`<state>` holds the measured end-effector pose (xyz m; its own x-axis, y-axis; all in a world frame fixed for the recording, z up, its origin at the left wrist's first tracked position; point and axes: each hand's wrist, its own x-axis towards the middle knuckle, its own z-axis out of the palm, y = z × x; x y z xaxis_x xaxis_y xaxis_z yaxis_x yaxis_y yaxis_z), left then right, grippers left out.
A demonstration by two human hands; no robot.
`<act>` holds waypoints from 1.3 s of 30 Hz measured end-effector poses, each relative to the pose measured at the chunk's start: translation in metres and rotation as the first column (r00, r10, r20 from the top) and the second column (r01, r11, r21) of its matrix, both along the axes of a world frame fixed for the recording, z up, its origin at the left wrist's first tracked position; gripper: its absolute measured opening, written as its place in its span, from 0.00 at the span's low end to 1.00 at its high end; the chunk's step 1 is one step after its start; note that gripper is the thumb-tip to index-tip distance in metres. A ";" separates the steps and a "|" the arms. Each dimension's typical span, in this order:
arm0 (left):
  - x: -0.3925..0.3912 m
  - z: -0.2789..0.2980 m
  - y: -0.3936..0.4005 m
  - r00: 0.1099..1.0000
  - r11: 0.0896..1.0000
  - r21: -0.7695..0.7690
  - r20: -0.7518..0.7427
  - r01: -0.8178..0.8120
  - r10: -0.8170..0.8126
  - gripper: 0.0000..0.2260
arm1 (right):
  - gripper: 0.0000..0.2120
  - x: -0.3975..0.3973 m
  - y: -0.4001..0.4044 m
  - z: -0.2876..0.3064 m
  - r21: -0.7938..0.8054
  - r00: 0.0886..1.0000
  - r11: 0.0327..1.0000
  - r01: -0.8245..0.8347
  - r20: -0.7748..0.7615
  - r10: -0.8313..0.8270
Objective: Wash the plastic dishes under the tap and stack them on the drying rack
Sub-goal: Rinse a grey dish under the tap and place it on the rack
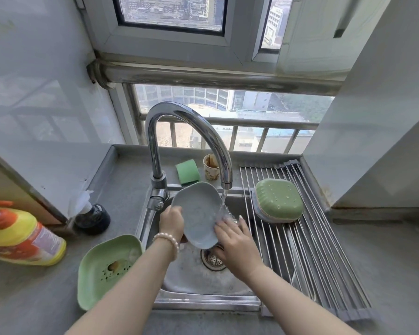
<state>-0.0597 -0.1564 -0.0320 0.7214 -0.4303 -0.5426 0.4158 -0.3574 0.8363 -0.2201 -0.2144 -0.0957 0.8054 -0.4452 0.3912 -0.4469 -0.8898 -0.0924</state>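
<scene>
Blue dish: a grey-blue plastic dish [198,213] is held tilted over the sink [194,281], its hollow side facing the camera, its right edge under the running water.
Left hand: the left hand [171,222] grips the dish by its left rim, fingers curled behind it and thumb in front; a pearl bracelet [168,241] circles the wrist.
Right hand: the right hand [235,240] lies with fingers stretched out flat against the lower right part of the dish — pressing on it, not clasping it — where the stream lands.
Tap: the curved chrome tap [191,131] pours a thin stream onto the dish's right edge.
Drying rack: a roll-up wire rack [307,250] spans the right side of the sink; a green dish [278,200] sits on it upside down, beaded with drops (a paler dish shows beneath it).
Waiting dish: a second green dish [102,269] rests on the counter left of the sink, dirty with dark specks.
Behind the tap: a green sponge [187,171] and a stained paper cup [211,166].
Left counter: a yellow detergent bottle [22,235] and a dark pump dispenser [92,215].
</scene>
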 end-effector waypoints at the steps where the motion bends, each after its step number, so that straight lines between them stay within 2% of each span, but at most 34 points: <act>1: 0.000 0.002 0.001 0.995 0.999 0.020 -0.091 0.044 -0.042 0.06 | 0.13 -0.001 -0.004 -0.001 -0.034 0.997 0.998 0.044 -0.054 -0.046; 3: -0.003 0.002 0.003 0.982 0.997 -0.009 -0.174 0.079 -0.079 0.06 | 0.11 0.004 -0.003 0.001 -0.052 0.997 0.998 0.048 -0.061 -0.051; 5: -0.018 -0.005 0.004 0.985 0.993 -0.110 -0.160 0.045 -0.062 0.11 | 0.08 0.013 0.005 0.010 -0.001 0.999 1.000 0.001 0.053 -0.001; 8: -0.049 -0.014 0.005 0.996 0.967 -0.255 -0.085 -0.020 -0.002 0.17 | 0.10 0.032 0.022 0.024 0.151 0.971 0.988 -0.021 0.237 -0.015; 11: -0.040 -0.018 0.002 0.994 0.966 -0.241 0.032 -0.089 0.100 0.15 | 0.05 0.033 0.031 0.019 0.352 0.899 0.932 -0.083 0.431 -0.083; 12: -0.031 -0.018 0.001 0.991 0.973 -0.218 0.089 -0.078 0.099 0.13 | 0.04 0.027 0.030 0.014 0.370 0.887 0.923 -0.106 0.455 -0.081; 14: -0.013 -0.015 0.000 0.983 0.990 -0.140 0.181 -0.005 0.031 0.14 | 0.05 0.010 0.020 0.001 0.228 0.926 0.965 -0.133 0.376 0.039; 16: 0.000 -0.014 0.000 0.988 0.997 -0.060 0.149 0.051 -0.042 0.14 | 0.04 0.001 0.006 -0.003 0.033 0.977 0.994 -0.108 0.187 0.100; 18: 0.008 -0.016 0.002 0.999 0.998 -0.054 -0.038 0.018 -0.020 0.10 | 0.05 0.002 -0.001 -0.002 -0.073 0.997 0.997 -0.008 0.069 0.013; 20: -0.002 -0.014 0.006 0.972 0.993 -0.105 -0.233 -0.047 0.021 0.07 | 0.04 0.008 0.001 0.003 -0.074 0.999 0.997 -0.019 0.045 0.023; 23: -0.040 -0.015 0.009 0.974 0.973 -0.221 -0.224 -0.069 0.019 0.10 | 0.06 0.027 0.020 0.013 0.077 0.973 0.992 -0.100 0.216 0.082; 25: -0.053 -0.013 0.011 0.976 0.946 -0.300 -0.209 -0.124 0.062 0.10 | 0.05 0.037 0.033 0.017 0.231 0.937 0.969 -0.089 0.348 0.003; 27: -0.046 -0.013 0.007 0.982 0.938 -0.321 -0.171 -0.131 0.079 0.10 | 0.07 0.037 0.039 0.020 0.438 0.912 0.889 -0.135 0.406 -0.061; 29: -0.033 -0.015 0.006 0.996 0.952 -0.299 -0.084 -0.063 0.040 0.11 | 0.12 0.026 0.036 0.024 0.593 0.937 0.789 -0.162 0.342 -0.064; 31: -0.023 -0.014 0.007 1.000 0.965 -0.262 0.002 0.024 -0.024 0.12 | 0.25 0.015 0.023 0.029 0.640 0.983 0.766 -0.069 0.175 -0.057; 33: -0.020 -0.010 0.011 0.995 0.970 -0.221 0.004 0.103 -0.104 0.13 | 0.31 0.013 0.007 0.035 0.527 0.997 0.847 0.073 -0.030 -0.067; 35: -0.025 -0.007 0.013 0.987 0.967 -0.218 -0.063 0.131 -0.148 0.15 | 0.29 0.019 -0.006 0.038 0.403 0.977 0.902 0.154 -0.199 -0.078; 37: -0.036 -0.003 0.014 0.975 0.961 -0.246 -0.147 0.127 -0.166 0.15 | 0.28 0.032 -0.010 0.039 0.461 0.921 0.834 0.302 -0.366 -0.131; 39: -0.045 0.001 0.015 0.955 0.953 -0.275 -0.229 0.123 -0.189 0.14 | 0.36 0.046 -0.008 0.044 0.595 0.859 0.676 0.436 -0.500 -0.113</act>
